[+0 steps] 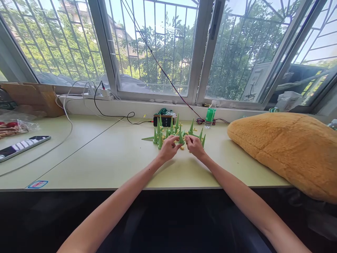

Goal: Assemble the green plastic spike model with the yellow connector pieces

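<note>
A cluster of small green cone-shaped spikes (171, 130) with yellow bits stands on the pale desk (110, 158) near the window. Both my arms reach forward to it. My left hand (168, 147) is closed in a pinch on a green cone (181, 137) at the front of the cluster. My right hand (194, 144) is closed too, its fingertips meeting the left hand's at the same spot over a small yellow piece. What exactly the right fingers hold is too small to make out.
A big tan plush cushion (284, 147) fills the desk's right side. A green bottle (210, 117) and a dark box (163, 120) stand behind the cones. At left lie a phone (21, 147), white and black cables (79, 105), a cardboard box (34, 96).
</note>
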### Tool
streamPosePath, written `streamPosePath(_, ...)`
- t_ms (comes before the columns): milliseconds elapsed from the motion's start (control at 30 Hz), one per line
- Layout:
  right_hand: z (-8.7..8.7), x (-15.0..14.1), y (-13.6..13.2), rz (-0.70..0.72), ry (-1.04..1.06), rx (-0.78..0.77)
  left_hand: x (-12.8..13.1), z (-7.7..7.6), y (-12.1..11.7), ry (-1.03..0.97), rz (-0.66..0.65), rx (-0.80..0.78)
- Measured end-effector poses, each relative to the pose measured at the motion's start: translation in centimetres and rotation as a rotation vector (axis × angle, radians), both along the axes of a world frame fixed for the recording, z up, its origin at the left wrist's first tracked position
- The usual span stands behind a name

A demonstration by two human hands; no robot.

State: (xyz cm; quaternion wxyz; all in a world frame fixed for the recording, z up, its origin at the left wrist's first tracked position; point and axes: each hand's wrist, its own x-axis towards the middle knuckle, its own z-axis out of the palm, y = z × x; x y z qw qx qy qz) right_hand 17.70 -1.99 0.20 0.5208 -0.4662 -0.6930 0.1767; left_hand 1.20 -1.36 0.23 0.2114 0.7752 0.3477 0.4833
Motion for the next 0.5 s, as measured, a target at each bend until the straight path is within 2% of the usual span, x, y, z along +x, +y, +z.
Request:
streamPosePath(100, 0.0, -0.1, -0.1, -0.029, 0.029, 0.012, 0.1, 0.2, -0.1, -0.028, 0.059, -0.002)
streamPosePath(200, 0.1, -0.1, -0.2, -0.065, 0.057, 0.038, 0.1, 0.5, -0.3, -0.101, 0.078, -0.105)
streamPosePath(400, 0.1, -0.1, -0.5, 0.027, 0.017, 0.038, 0.2, 1.1, -0.6, -0.196, -0.156, -0.578)
streamPosePath(500, 0.1, -0.1, -0.5, 0.072, 0.005, 0.031, 0.1, 1.2, -0.5, -0.240, -0.202, -0.693)
